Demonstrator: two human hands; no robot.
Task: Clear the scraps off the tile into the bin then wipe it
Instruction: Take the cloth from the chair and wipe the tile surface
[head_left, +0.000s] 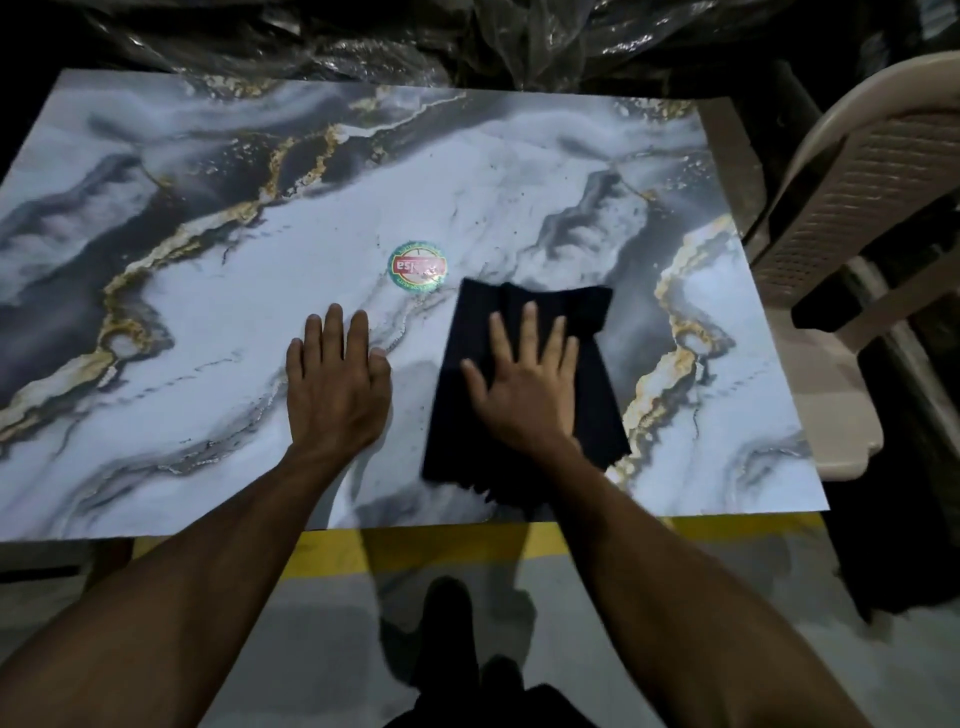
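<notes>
Fingers (530, 332) of the right hand (524, 384) are spread flat, pressing a dark folded cloth (524, 384) onto the white-and-grey marble-look tile with gold veins (208, 322); left hand (337, 389) lies flat just beside it, fingers together, near a round green sticker (418, 266).

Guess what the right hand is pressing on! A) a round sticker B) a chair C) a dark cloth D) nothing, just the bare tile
C: the right hand lies flat with spread fingers on the dark cloth, which lies on the marbled tile; the round sticker sits apart, and the left hand rests on bare tile.
</notes>
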